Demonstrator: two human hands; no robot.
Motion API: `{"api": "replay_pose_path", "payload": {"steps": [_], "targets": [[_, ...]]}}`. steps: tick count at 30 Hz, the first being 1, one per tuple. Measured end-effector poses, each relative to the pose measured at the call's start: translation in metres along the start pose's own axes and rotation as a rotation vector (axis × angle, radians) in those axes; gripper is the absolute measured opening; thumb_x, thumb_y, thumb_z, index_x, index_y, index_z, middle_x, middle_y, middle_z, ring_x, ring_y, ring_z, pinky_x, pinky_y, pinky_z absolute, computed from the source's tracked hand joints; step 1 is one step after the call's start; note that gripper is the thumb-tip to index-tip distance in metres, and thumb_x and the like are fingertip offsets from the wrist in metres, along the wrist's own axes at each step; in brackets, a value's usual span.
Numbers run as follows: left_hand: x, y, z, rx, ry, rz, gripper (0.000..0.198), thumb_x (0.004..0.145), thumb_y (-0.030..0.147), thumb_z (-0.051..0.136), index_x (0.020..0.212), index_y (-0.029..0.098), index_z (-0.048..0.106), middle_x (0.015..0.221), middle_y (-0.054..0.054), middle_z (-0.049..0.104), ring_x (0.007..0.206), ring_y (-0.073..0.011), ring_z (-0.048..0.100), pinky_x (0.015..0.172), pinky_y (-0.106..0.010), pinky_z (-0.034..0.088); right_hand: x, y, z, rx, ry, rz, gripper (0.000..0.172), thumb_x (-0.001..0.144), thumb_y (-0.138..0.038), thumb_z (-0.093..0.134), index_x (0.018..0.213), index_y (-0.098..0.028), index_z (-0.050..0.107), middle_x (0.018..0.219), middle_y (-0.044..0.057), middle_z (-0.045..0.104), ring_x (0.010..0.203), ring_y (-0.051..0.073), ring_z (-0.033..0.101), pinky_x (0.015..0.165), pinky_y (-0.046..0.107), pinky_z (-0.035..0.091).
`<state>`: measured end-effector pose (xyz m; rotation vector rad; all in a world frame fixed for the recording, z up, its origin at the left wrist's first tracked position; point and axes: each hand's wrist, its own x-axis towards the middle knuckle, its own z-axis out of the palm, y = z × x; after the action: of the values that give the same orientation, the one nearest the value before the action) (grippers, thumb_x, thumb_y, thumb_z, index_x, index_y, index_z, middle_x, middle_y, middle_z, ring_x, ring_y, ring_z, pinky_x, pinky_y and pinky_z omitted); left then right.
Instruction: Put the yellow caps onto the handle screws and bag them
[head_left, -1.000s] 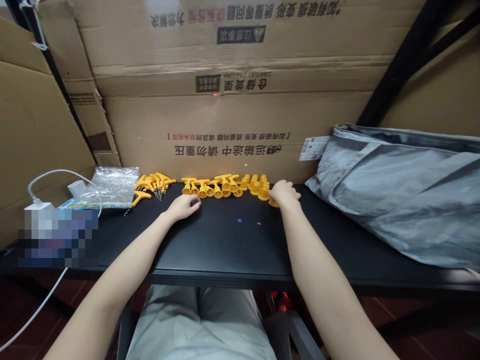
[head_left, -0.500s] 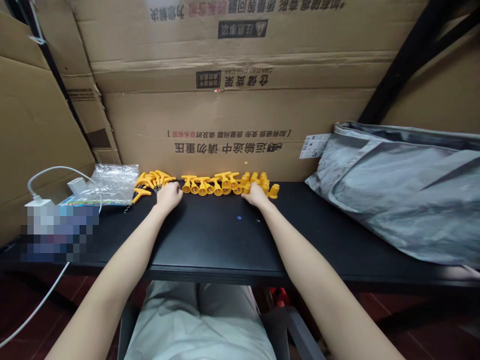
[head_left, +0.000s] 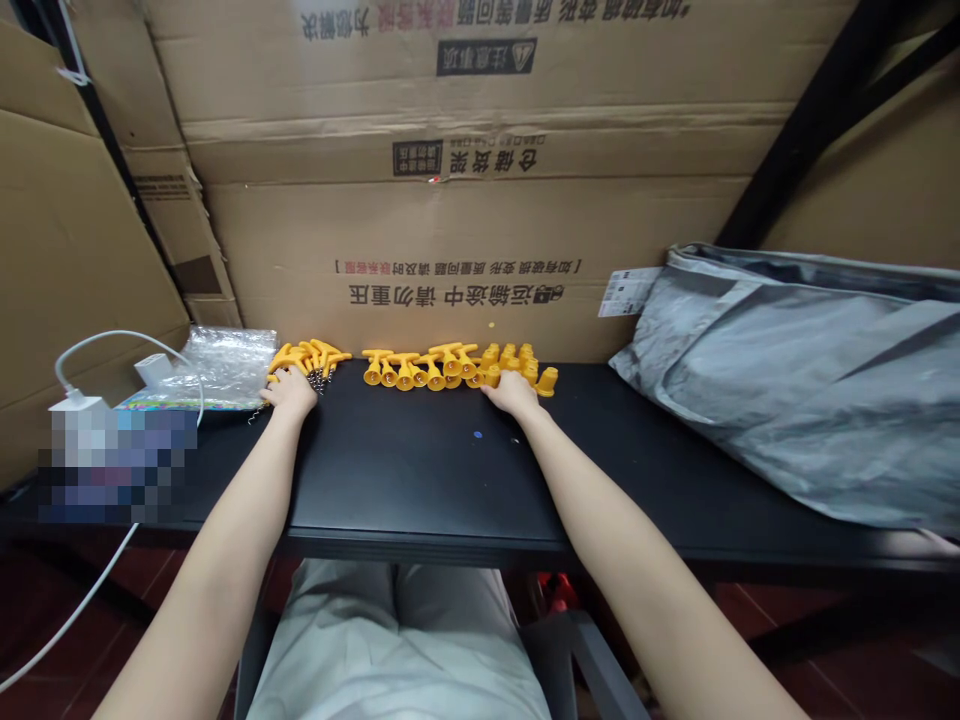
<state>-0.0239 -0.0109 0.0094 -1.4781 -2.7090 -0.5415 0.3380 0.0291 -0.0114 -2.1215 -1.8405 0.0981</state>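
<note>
My left hand (head_left: 291,393) is at the left pile of yellow T-handled corkscrews (head_left: 319,352), fingers curled round one whose metal spiral (head_left: 255,414) sticks out by the wrist. Its handle is mostly hidden under the fingers. On the right, my right hand (head_left: 514,393) has its fingers closed on a yellow bell-shaped cup (head_left: 492,374) at the front of a group of such cups (head_left: 548,381). Between the hands lie several yellow corkscrews with cups fitted (head_left: 405,370), their round openings facing me.
A grey fabric bag (head_left: 795,390) fills the right of the black table (head_left: 427,480). Bubble wrap (head_left: 229,362), a white charger (head_left: 79,425) with a cable and a blurred item lie on the left. Cardboard (head_left: 450,220) walls the back.
My left hand has moved left, from the gap beside the fitted corkscrews to the nearest loose corkscrew in the pile. My right hand has stayed almost still at the cups.
</note>
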Motion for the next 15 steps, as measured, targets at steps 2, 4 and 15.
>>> {"api": "replay_pose_path", "payload": {"steps": [2,4,15], "targets": [[0.0,0.001,0.0,0.034,0.008,-0.005,0.049,0.081,0.022,0.051,0.129,0.012,0.043,0.135,-0.025,0.042,0.122,-0.038,0.045,0.093,-0.054,0.031,-0.003,-0.002,-0.003,0.008,-0.009,0.0,0.042,0.083,-0.038,0.057,0.115,-0.011,0.062,0.121,0.02,0.06,0.114,0.034,0.056,0.088,0.043,0.047],[0.0,0.001,0.001,0.051,0.028,0.035,0.045,0.081,0.019,0.05,0.125,0.014,0.045,0.133,-0.022,0.043,0.119,-0.0344,0.049,0.095,-0.051,0.03,-0.004,-0.003,-0.004,0.014,-0.004,-0.003,0.04,0.083,-0.037,0.057,0.114,-0.012,0.062,0.12,0.02,0.061,0.114,0.035,0.056,0.089,0.045,0.046],[-0.004,0.005,-0.009,-0.283,0.275,0.171,0.05,0.082,0.013,0.048,0.131,0.014,0.041,0.128,-0.022,0.044,0.118,-0.0336,0.049,0.097,-0.049,0.037,-0.014,-0.015,-0.02,-0.028,0.225,-0.045,0.035,0.085,-0.03,0.052,0.113,-0.009,0.057,0.116,0.022,0.06,0.112,0.035,0.055,0.091,0.048,0.04]]}}
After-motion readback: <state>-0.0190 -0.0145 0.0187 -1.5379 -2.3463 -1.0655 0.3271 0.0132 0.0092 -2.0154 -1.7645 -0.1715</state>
